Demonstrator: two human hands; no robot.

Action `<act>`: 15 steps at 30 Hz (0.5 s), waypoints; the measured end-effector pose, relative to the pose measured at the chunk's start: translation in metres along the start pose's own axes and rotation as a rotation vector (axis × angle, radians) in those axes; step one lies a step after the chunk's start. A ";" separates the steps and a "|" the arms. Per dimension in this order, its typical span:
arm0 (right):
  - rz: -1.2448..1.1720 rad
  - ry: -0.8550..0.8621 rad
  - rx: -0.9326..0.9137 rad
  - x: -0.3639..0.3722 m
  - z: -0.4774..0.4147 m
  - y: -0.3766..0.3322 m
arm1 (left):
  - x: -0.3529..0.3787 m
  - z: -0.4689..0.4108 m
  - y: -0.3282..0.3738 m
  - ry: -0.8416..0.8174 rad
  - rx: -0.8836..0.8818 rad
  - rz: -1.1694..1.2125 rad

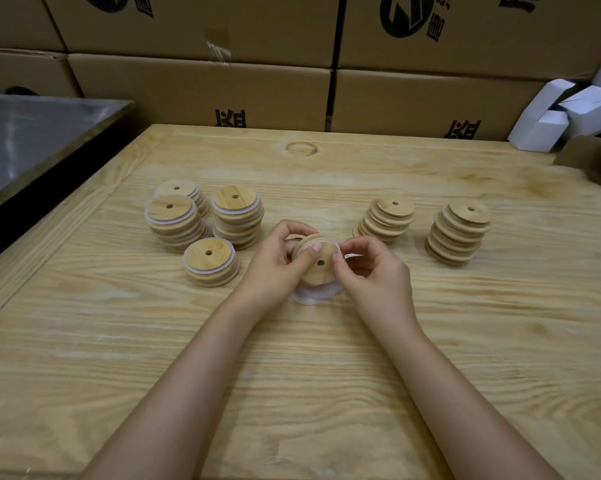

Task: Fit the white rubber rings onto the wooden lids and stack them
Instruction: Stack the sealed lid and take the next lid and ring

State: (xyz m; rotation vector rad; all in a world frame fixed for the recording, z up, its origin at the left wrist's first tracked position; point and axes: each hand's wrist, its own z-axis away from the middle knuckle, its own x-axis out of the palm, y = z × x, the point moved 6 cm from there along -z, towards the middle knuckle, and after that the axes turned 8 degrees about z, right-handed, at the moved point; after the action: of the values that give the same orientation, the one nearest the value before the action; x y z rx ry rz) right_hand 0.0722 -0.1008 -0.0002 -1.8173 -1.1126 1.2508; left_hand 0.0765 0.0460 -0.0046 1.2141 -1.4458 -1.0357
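two bare hands meet over the middle of the wooden table (326, 375). the left hand (274, 265) grasps one wooden lid (321, 268), which is lifted off the table and tilted so that its flat face and single centre hole turn toward the camera. the thumb lies across the lid's upper face and the fingers curl round its far left rim. the right hand (378, 275) pinches one white rubber ring (353, 255) between thumb and forefinger at the lid's right edge. part of the ring shows along the lid's upper left rim; how far round it is seated cannot be told. under the hands, on the table, lies a pile of loose rings (312, 295), too blurred to count.

six stacks of lids stand on the table. four are ringed stacks, left of the hands. one is far left (179, 190), one just in front of it (170, 216), one to their right (236, 213), and the nearest is a short stack (211, 261) of two or three lids. white bands show between their lids. two are bare stacks, right of the hands, one nearer the hands (389, 220) and one further right (460, 235), well apart from each other. every top lid shows one hole.

beyond the table's far edge cardboard cartons (222, 88) stand in two rows. a few white boxes (562, 116) lie at the far right. a grey metal surface (32, 140) sits at the far left.
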 end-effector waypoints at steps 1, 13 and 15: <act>0.022 0.018 -0.009 0.001 0.002 -0.001 | 0.000 0.000 0.000 0.010 -0.003 0.017; -0.059 0.083 0.029 -0.002 0.001 0.001 | -0.004 -0.003 0.002 -0.052 0.000 0.116; -0.079 0.084 0.048 -0.002 0.001 0.002 | -0.002 -0.002 0.003 -0.065 0.002 0.114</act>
State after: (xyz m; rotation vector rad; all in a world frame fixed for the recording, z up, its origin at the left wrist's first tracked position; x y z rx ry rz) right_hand 0.0713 -0.1034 -0.0012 -1.7564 -1.0889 1.1358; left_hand 0.0782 0.0488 -0.0014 1.0950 -1.5479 -1.0039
